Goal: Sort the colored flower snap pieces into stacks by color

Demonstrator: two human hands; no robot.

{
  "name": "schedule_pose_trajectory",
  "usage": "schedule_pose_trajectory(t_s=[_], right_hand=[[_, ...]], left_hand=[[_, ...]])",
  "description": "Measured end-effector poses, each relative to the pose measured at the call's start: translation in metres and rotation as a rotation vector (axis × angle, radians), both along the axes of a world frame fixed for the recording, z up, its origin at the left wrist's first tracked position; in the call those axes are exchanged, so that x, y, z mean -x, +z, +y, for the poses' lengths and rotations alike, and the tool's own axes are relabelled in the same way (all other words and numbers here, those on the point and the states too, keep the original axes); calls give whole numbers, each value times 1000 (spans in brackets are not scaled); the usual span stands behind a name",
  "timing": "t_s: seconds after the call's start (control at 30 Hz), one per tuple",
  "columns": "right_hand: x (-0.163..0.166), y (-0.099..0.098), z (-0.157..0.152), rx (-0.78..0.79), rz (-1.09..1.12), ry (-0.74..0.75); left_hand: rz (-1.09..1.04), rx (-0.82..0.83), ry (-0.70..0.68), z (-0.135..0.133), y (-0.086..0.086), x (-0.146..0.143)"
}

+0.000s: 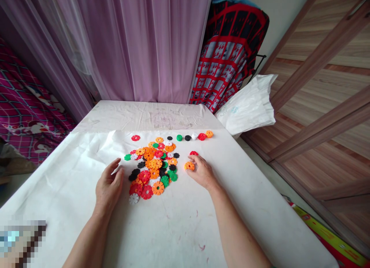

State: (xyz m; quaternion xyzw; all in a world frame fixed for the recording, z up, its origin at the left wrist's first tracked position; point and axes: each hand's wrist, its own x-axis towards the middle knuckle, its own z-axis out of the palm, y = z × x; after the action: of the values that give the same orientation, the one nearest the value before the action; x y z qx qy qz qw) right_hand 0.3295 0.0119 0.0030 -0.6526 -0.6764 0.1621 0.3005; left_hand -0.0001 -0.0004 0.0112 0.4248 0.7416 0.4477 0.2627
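Note:
A loose pile of notched plastic discs (154, 164) in orange, red, green, black and white lies between my hands. My left hand (109, 183) rests at the pile's left side, thumb and fingers apart with nothing in them. To the right of the pile, my right hand (202, 171) pinches an orange notched disc piece (189, 166) between thumb and fingers. Just beyond those fingertips is a red disc piece (193, 153), partly covered by the hand. Behind the pile stand small stacks in a row: green (179, 138), black (187, 138), white (194, 136), red (202, 136) and orange (209, 134).
A single red disc (135, 138) lies at the back left of the white-covered table (173, 233). A white plastic bag (248, 106) hangs at the right back edge. Purple curtains (144, 44) are behind, and a wooden wardrobe (323, 106) stands to the right.

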Motion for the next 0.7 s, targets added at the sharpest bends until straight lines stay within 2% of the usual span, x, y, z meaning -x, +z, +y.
schedule_pose_trajectory(t_s=[0.47, 0.57, 0.7], right_hand=[[-6, -7, 3, -128, 31, -2], [10, 0, 6, -170, -12, 58], [52, 15, 11, -163, -115, 237]], left_hand=[[-9, 11, 2, 1, -2, 0], [-3, -5, -2, 0, 0, -1], [-12, -38, -8, 0, 0, -1]])
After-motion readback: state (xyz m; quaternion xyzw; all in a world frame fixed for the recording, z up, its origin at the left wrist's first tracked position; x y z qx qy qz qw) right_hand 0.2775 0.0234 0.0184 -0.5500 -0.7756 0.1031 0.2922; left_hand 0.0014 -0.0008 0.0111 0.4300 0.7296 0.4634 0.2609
